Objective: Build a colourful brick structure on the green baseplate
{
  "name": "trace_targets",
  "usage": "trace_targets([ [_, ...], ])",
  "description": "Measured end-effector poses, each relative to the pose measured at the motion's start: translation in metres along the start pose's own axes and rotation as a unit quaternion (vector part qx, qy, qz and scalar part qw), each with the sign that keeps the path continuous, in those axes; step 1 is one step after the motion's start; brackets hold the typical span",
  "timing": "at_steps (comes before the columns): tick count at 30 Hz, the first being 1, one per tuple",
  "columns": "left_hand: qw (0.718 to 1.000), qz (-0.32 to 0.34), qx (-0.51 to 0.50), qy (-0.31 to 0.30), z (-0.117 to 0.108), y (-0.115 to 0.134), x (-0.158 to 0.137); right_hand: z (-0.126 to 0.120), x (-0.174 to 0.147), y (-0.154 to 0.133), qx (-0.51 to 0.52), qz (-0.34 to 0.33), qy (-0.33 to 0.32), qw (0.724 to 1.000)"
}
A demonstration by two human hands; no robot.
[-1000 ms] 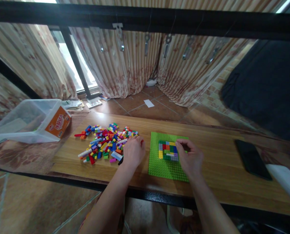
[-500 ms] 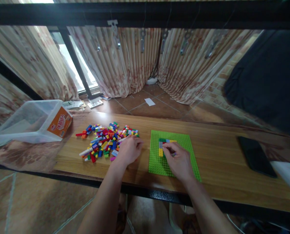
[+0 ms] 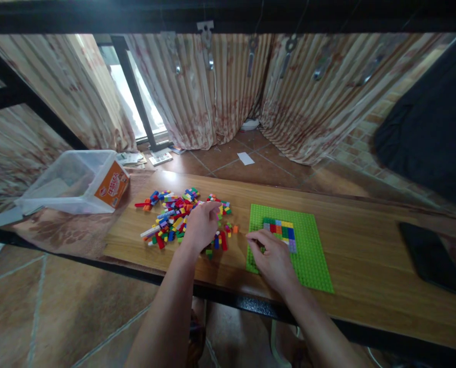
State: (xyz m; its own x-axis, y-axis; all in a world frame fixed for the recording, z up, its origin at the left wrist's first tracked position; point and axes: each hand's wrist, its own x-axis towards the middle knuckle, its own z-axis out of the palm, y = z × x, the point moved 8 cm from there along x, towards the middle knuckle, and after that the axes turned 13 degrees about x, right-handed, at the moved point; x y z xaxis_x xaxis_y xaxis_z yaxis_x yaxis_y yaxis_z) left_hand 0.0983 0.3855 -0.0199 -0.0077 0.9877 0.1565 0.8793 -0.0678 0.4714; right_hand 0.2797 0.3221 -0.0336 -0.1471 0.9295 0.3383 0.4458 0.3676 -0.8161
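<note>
While the loose bricks [image 3: 178, 223] are partly covered by the left hand [image 3: 201, 227], with most scattered toward nine o'clock, the brick mosaic [image 3: 287, 231] is set on the green baseplate [image 3: 310, 260], at three o'clock from the fingertips of the right hand [image 3: 273, 258]. Those are held close together over the baseplate's nine-o'clock edge; whether anything is pinched by either hand cannot be told.

Daylight enters a dim room through a washed-out window [image 3: 153, 115] at upper left, leaving a pale glare on the far left edge of the wooden worktop [image 3: 350, 260] and soft shadows near its front, with small bricks [image 3: 178, 223] slightly blurred and wide-angle stretching toward the sides
</note>
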Motion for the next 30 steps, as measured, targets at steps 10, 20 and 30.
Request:
trace_targets([
  [10, 0.995, -0.032, -0.09, 0.038, -0.01, -0.009, -0.001, 0.03, 0.001, -0.002, -0.007, -0.009, -0.044, 0.999],
  [20, 0.996, -0.027, -0.084, 0.024, -0.013, -0.006, -0.002, 0.039, 0.023, 0.002, -0.106, -0.028, -0.017, 0.994],
  [30, 0.995, -0.035, -0.089, 0.014, -0.014, -0.007, 0.0, 0.06, 0.037, 0.007, -0.142, -0.007, -0.064, 0.988],
])
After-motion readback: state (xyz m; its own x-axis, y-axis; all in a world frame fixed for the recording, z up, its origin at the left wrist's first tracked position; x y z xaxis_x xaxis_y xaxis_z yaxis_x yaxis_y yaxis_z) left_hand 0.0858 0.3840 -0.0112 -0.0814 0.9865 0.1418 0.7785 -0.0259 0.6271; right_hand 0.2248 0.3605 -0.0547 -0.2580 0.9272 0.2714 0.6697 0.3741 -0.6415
